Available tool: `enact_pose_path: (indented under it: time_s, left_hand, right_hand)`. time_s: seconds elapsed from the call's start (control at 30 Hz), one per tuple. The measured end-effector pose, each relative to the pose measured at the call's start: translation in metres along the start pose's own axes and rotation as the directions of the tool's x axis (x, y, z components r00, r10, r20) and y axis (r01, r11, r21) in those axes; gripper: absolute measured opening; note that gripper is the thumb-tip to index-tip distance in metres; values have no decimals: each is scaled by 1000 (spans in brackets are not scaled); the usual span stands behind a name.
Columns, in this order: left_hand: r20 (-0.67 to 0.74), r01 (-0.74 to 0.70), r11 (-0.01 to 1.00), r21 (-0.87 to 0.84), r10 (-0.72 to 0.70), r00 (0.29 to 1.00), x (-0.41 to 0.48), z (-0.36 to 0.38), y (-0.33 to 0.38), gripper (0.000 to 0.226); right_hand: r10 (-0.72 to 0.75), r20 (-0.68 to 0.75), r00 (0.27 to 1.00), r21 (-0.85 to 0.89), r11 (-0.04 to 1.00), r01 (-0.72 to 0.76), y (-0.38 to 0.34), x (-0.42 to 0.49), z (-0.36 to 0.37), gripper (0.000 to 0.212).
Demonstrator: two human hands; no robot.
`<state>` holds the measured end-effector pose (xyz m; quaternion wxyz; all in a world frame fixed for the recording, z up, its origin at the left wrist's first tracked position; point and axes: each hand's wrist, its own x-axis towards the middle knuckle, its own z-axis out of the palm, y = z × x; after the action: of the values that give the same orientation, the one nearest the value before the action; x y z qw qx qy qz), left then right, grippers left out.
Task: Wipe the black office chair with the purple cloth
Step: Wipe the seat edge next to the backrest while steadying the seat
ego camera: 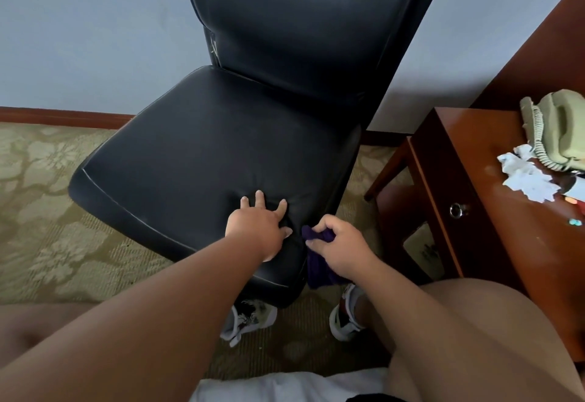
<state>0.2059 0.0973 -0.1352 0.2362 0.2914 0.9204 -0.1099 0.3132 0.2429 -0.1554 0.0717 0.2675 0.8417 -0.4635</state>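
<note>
While the left hand [258, 227] lies spread flat on the chair [221, 148], likely steadying it | right hand [340, 251] pinches the cloth [318, 270] at its near right edge, seemingly ready to wipe.

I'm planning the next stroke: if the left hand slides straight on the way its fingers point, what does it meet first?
The left hand lies flat on the chair seat. Ahead is bare seat only, then probably the foot of the backrest; depth is hard to judge.

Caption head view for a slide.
Left hand presses the black chair seat; right hand grips the purple cloth beside it.
</note>
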Motion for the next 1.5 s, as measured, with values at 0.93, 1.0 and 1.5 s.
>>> enact_pose_path:
  time_s: [0.93,1.0,1.5]
  left_hand:
    - [31,-4,999,-40,5,1000,8,-6,3,68]
    - [23,4,1000,12,-4,1000,12,-7,9,70]
    - [-27,74,996,-42,-76,997,36,-30,63,69]
  right_hand:
    - [127,-329,936,152,985,-80,3,29,-9,10]
    - [98,-269,958,144,988,-60,5,30,-15,7]
    - [-99,-289,952,-335,942,-4,16,-42,47,26]
